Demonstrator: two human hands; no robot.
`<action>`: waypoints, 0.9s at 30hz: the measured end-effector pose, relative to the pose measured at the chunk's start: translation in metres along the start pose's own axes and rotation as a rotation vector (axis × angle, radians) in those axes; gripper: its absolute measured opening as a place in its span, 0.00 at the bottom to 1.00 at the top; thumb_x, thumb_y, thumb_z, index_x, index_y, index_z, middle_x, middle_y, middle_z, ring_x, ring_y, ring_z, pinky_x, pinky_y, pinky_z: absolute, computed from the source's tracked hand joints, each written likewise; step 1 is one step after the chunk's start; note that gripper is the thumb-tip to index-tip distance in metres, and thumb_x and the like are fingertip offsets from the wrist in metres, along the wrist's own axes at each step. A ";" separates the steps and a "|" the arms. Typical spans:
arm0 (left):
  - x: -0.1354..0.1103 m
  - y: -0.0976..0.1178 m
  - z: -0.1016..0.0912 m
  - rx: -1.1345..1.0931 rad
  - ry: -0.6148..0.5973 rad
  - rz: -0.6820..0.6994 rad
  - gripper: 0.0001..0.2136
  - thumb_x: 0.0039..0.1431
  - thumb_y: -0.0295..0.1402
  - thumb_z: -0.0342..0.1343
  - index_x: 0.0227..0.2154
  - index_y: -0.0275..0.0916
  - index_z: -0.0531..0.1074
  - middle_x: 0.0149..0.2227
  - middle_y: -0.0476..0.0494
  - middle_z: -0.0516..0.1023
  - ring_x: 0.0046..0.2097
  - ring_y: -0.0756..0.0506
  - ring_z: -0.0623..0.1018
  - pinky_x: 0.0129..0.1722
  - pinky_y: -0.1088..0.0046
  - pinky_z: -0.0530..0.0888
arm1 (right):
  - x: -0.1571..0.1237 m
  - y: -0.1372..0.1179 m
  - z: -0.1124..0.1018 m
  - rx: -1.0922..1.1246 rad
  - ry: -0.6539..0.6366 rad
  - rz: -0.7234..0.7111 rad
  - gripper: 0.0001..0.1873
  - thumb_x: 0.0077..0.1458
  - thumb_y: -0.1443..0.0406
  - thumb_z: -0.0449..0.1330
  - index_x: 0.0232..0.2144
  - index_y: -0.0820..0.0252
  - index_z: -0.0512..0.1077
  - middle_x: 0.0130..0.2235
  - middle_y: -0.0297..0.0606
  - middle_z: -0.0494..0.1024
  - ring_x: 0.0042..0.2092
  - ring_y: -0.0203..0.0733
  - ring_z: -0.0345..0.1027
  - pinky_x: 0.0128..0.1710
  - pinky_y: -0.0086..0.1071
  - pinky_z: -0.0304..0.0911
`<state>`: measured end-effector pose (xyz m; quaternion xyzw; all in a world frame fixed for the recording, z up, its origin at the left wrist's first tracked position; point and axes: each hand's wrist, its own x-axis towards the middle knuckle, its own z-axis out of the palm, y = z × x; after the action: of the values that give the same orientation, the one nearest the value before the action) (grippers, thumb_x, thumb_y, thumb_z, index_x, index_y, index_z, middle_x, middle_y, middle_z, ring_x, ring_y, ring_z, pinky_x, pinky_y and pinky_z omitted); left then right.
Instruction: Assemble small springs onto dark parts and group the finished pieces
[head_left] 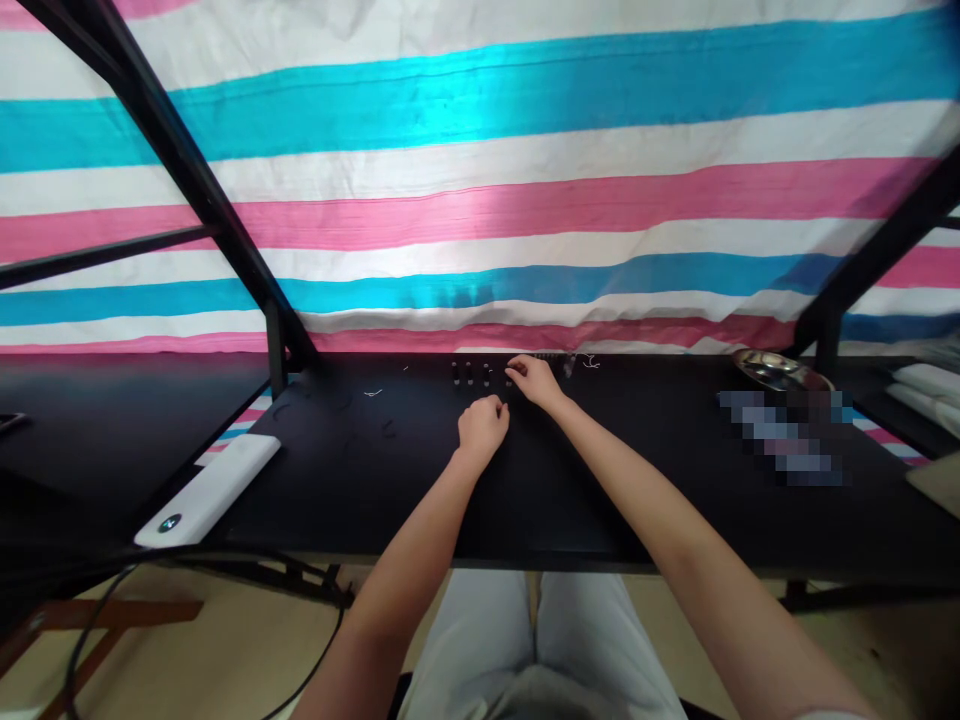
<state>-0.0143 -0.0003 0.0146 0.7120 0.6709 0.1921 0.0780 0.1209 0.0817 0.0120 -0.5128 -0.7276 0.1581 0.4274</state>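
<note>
Both my arms reach forward over a black table (420, 480). My left hand (482, 424) rests on the tabletop with its fingers curled under; whatever is in it is hidden. My right hand (534, 379) lies a little farther back, its fingers pinched at a row of small dark upright parts (480, 375) near the table's far edge. What the fingertips hold is too small to name. A few thin white wire scraps (590, 363) lie just right of that hand.
A white power bank (210, 490) lies at the table's front left with a cable hanging off. A metal bowl (780, 370) stands at the far right beside a blurred patch. Black frame struts (217, 215) rise left and right before a striped cloth (525, 200).
</note>
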 end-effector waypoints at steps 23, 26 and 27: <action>-0.004 0.004 0.004 0.001 -0.043 0.056 0.10 0.58 0.38 0.47 0.31 0.42 0.73 0.34 0.43 0.76 0.37 0.44 0.75 0.35 0.70 0.68 | 0.005 0.002 0.034 -0.160 -0.060 0.202 0.04 0.39 0.72 0.57 0.23 0.61 0.69 0.26 0.34 0.74 0.30 0.36 0.66 0.32 0.27 0.61; -0.003 0.004 0.004 -0.008 -0.040 0.054 0.10 0.58 0.38 0.47 0.32 0.42 0.73 0.34 0.43 0.76 0.37 0.44 0.75 0.36 0.70 0.68 | 0.005 0.003 0.032 -0.192 -0.075 0.233 0.03 0.40 0.72 0.58 0.23 0.62 0.70 0.28 0.37 0.75 0.32 0.37 0.68 0.33 0.28 0.61; -0.003 0.003 0.004 -0.009 -0.038 0.052 0.10 0.58 0.38 0.47 0.32 0.42 0.73 0.34 0.43 0.76 0.36 0.44 0.75 0.36 0.70 0.68 | 0.005 0.003 0.031 -0.200 -0.081 0.243 0.03 0.40 0.71 0.59 0.24 0.62 0.71 0.28 0.37 0.75 0.32 0.38 0.68 0.34 0.28 0.62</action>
<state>-0.0096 -0.0032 0.0116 0.7325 0.6496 0.1834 0.0889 0.0979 0.0941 -0.0061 -0.6301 -0.6890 0.1560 0.3224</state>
